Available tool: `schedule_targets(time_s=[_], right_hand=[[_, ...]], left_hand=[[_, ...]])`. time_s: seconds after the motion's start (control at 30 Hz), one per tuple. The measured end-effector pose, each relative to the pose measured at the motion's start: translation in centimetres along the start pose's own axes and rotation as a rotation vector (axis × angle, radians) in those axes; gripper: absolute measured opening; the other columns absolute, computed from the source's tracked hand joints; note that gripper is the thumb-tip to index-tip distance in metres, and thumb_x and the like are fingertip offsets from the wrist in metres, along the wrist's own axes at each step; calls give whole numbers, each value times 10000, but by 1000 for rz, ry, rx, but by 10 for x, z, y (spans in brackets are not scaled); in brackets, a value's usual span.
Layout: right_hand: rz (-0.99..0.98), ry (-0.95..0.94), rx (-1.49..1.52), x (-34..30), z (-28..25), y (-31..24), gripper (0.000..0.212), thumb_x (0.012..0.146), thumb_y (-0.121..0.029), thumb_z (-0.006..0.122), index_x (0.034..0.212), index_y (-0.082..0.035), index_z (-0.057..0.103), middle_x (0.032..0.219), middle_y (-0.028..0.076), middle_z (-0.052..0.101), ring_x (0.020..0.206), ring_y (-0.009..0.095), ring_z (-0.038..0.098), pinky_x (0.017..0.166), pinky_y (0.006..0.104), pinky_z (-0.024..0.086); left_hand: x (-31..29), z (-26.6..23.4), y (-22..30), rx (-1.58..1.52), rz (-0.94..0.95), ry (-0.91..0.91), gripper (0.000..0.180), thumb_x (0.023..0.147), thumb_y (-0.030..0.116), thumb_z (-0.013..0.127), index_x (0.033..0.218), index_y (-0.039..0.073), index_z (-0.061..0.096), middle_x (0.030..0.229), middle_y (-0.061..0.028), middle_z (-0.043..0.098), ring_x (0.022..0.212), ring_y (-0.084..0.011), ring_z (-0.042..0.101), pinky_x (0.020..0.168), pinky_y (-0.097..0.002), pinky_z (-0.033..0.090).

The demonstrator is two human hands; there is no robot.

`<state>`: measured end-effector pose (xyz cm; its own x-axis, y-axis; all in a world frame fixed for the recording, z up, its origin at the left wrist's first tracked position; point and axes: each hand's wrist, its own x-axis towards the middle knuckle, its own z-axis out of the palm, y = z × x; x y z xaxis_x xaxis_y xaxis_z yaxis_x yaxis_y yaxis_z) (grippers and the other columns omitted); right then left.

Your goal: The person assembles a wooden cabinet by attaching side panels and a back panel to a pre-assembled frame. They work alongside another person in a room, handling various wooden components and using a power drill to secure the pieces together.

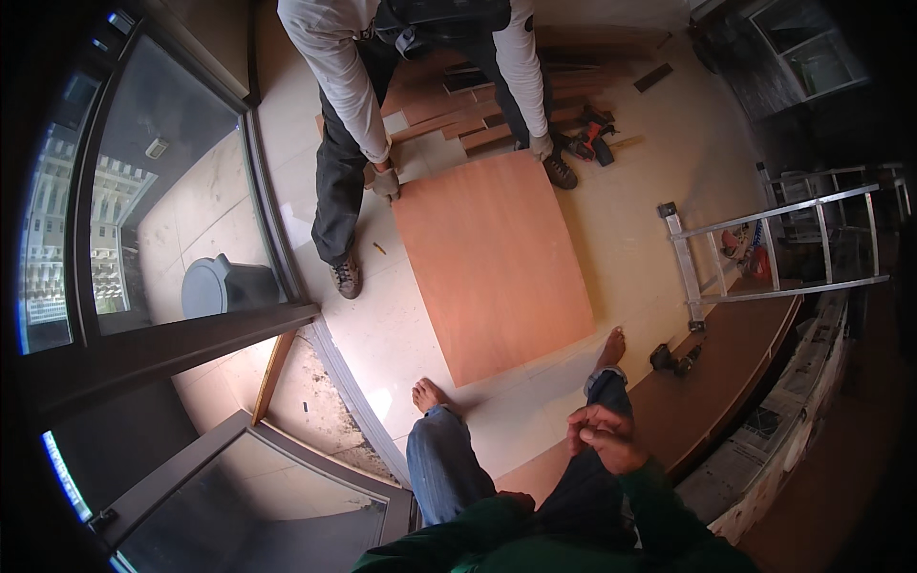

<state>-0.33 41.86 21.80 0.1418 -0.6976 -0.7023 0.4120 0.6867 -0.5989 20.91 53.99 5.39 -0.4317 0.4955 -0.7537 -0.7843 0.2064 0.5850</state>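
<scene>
My right hand (604, 436) is raised above my right knee, fingers curled in and thumb against them; whatever may be inside is hidden. Only a small part of my left hand (520, 498) shows by my dark green sleeve near my lap, its fingers hidden. In front of my bare feet is a large reddish-brown wooden panel (492, 267), tilted or lying close to the floor. A co-worker facing me grips its far corners with a gloved hand (384, 183) on the left and another gloved hand (542, 146) on the right. Neither of my hands touches the panel.
An aluminium ladder (774, 215) lies at the right. Wooden planks (478, 124) and a red-and-black cordless drill (594, 143) are behind the panel. Another drill (676, 359) is near my right foot. A glass sliding door (181, 172) and grey bin (229, 286) stand left.
</scene>
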Motion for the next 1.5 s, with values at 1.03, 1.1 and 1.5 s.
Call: schedule_targets(time_s=[1.03,1.1,1.5], right_hand=[[-49,563,-15,-161,-262,-49,515,794,-358,693,1152,-8,569,1198,177,587,964,201,593,811,343,481],[158,956,-82,-136,-390,44,575,792,-354,697,1211,6,541,1224,185,577,1059,268,580,873,385,473],[287,1237,-438,40,-778,338,771,813,-401,685,1385,21,386,1404,162,441,1294,302,434,1067,397,373]], left_hand=[[-12,-97,54,619,-179,-179,439,970,403,379,1361,220,455,1398,-100,467,1319,-307,406,1061,-558,282],[1,-123,79,684,-199,-259,437,968,405,386,1360,225,454,1405,-96,460,1326,-308,397,1060,-571,275],[80,-143,234,501,-312,-441,435,948,405,440,1354,247,453,1450,-86,400,1368,-330,325,1037,-686,203]])
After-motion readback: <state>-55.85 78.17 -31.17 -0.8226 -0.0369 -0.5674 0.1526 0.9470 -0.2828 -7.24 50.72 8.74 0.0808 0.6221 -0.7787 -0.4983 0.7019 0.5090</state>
